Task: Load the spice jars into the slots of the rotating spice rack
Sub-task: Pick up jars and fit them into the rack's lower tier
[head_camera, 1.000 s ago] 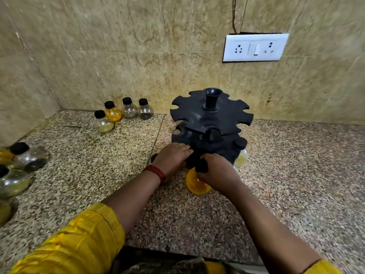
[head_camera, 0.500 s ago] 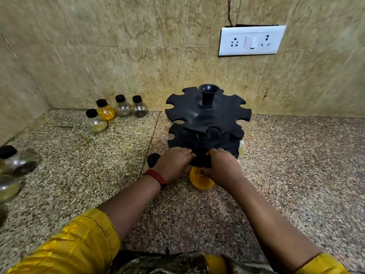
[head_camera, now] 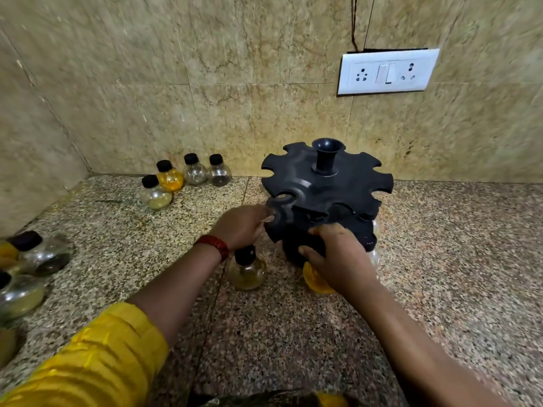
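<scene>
left hand (head_camera: pixel 244 227) is raised from beside pale jar (head_camera: pixel 246 271), left on counter (head_camera: pixel 440 289), and curled onto spice rack (head_camera: pixel 326 201) tier | right hand (head_camera: pixel 340 259) is clamped there above slotted orange jar (head_camera: pixel 316 282) | rotation judged next

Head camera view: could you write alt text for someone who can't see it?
A person's left hand and right hand hold the lower tier of a black rotating spice rack on a speckled stone counter, an orange-filled jar under the right hand. A yellowish jar stands loose by the left wrist; four more jars stand by the wall.
</scene>
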